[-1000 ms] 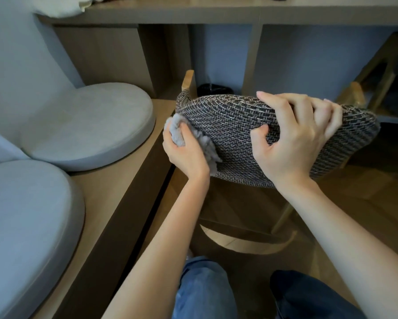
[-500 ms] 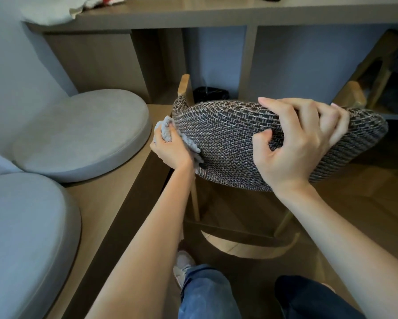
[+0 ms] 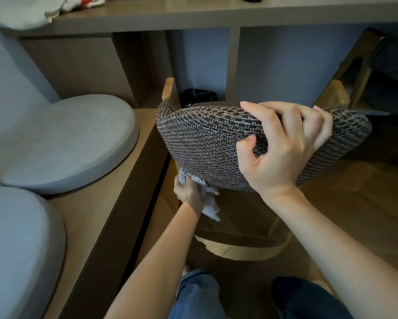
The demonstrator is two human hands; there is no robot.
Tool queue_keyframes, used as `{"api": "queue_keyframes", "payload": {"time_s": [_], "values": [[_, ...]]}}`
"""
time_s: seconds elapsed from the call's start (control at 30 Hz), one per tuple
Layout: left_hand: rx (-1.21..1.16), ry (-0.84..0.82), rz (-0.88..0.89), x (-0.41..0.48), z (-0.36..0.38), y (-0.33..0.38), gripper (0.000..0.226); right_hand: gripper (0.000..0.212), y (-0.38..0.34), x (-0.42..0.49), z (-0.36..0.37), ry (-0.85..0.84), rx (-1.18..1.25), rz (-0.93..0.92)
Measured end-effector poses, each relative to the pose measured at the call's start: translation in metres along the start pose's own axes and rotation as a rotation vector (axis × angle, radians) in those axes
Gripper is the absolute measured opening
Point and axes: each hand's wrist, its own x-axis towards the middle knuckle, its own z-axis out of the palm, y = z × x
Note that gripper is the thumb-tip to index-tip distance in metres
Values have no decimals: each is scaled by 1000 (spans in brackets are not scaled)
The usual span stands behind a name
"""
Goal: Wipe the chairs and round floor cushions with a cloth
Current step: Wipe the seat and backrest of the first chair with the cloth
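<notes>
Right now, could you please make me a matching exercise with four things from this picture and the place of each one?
1 cloth
2 right hand
3 farther round cushion
4 white fabric

A on the wooden platform
B on the desk
C in the left hand, at the chair back lower edge
D gripping the chair back top edge

Pairs: 1-C, 2-D, 3-A, 4-B
</notes>
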Motion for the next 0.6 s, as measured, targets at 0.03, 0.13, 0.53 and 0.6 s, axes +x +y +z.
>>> {"api": "queue_keyframes", "payload": {"time_s": [0.03,0.13,0.53,0.6], "values": [[-77,63,-26,-9,0,0,29,35,0,0,0,-8,2,-6],[-197,169,115,-35,-9,23,13,35,0,1,-4,-32,4,-1],[-510,26,465,-188,10,67,25,41,22,19,-45,-319,178,-111],[-439,13,494,-199,21,50,31,43,21,16,-47,-354,191,-99]]}}
